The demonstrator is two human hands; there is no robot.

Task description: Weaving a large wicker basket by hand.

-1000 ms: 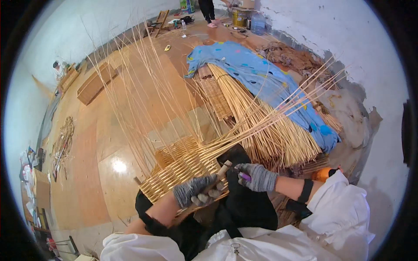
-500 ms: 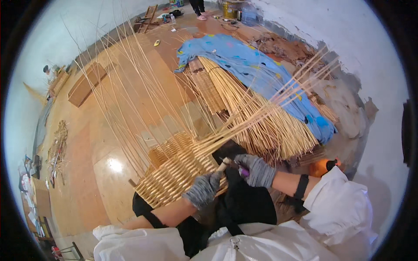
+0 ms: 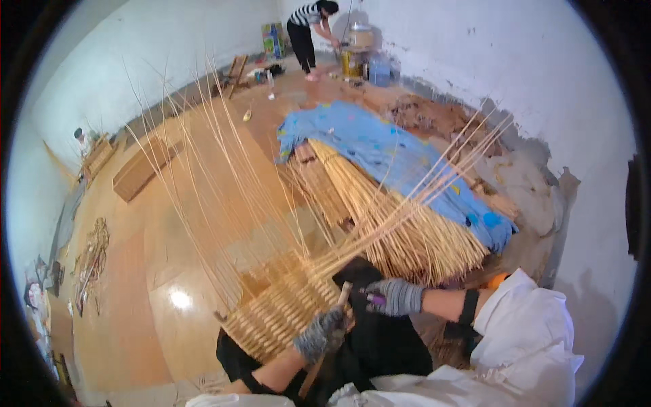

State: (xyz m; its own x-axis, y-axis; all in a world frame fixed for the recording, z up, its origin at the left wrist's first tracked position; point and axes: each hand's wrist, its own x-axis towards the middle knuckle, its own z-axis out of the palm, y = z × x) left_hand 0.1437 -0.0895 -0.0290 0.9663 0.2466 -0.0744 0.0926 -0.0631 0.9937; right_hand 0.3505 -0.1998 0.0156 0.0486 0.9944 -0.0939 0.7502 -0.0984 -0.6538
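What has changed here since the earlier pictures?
The view tilted up, revealing the upper body of the standing person in black trousers. The grey-gloved right hand drew slightly rightward, away from the pale wooden stick at the corner of the woven wicker basket. It still grips a purple tool; the grey-gloved left hand still holds the stick.

Your basket (image 3: 281,319): pale wicker, part-woven, tilted in front of you, near wall in tight rows. Long thin rods (image 3: 178,203) rise splayed from it toward the left; a denser sheaf (image 3: 359,244) sweeps off to the right. Stubby wooden corner post (image 3: 346,292) sticks up past the rim, above your left hand (image 3: 320,334)'s grip. Your purple-handled tool (image 3: 377,298) sits in your right hand (image 3: 396,297), just beside the post; tip unclear.
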